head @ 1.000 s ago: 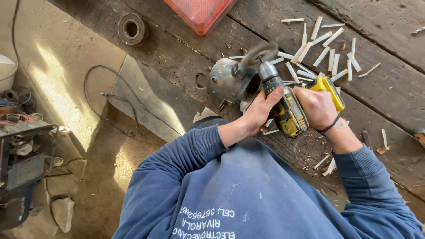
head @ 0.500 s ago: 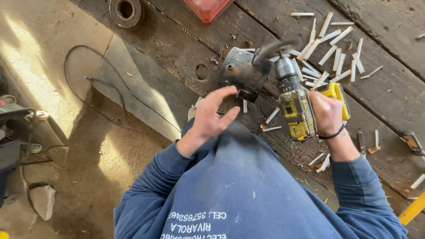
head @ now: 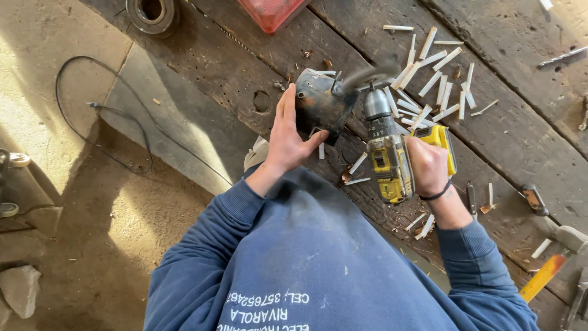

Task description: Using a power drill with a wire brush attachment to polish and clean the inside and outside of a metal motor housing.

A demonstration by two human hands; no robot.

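Yellow drill (head: 392, 160), nose toward housing (head: 321, 104)

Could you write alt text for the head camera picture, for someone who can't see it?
Seen from above, a person's right hand runs a yellow drill against a dark metal part steadied by the left hand on a plank bench strewn with white sticks.

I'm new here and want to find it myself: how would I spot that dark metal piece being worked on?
Start at the worn plank bench, near its front edge. Left of the scattered white slivers, the left hand steadies a rounded, rusty dark metal housing. Unlike the yellow drill beside it, it is dull, unpainted and bulbous.
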